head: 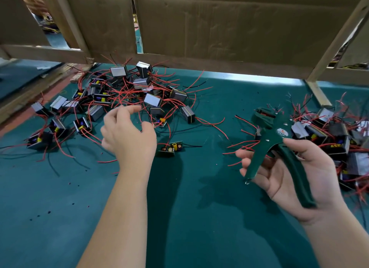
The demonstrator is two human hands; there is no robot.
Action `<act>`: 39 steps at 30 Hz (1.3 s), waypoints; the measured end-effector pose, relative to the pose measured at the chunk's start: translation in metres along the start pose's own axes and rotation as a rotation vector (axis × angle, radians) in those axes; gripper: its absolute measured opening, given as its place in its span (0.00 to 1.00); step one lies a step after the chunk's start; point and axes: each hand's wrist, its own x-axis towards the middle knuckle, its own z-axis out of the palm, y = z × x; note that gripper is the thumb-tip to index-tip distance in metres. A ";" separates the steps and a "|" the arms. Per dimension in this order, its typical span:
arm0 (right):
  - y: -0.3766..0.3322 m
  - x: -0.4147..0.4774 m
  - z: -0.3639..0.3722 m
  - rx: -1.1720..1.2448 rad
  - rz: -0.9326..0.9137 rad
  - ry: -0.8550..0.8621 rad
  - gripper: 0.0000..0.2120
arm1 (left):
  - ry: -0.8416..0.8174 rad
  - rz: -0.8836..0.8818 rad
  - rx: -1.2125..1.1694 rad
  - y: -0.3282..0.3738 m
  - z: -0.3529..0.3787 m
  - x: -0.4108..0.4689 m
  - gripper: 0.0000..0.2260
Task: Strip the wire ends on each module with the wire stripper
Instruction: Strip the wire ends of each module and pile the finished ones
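1. The dark green metal wire stripper (273, 140) stands at the right of the frame, head upward. Its handles are spread across the right hand (289, 178), whose fingers curl behind one handle while the thumb rests on the other.
2. The left hand (127, 134), left of centre, hovers with loosely curled, parted fingers just before the heap of grey box modules with red and black wires (119, 92), gripping nothing.
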 end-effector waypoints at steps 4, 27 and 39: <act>0.003 -0.001 0.004 0.033 -0.040 -0.112 0.18 | -0.006 0.234 -0.021 0.015 0.002 -0.009 0.18; 0.018 0.007 0.004 0.101 0.006 -0.171 0.29 | -0.841 -0.217 -1.044 0.050 0.010 -0.003 0.10; 0.029 0.013 0.003 -0.004 0.062 -0.173 0.34 | -0.826 0.102 -0.724 0.028 0.017 -0.031 0.10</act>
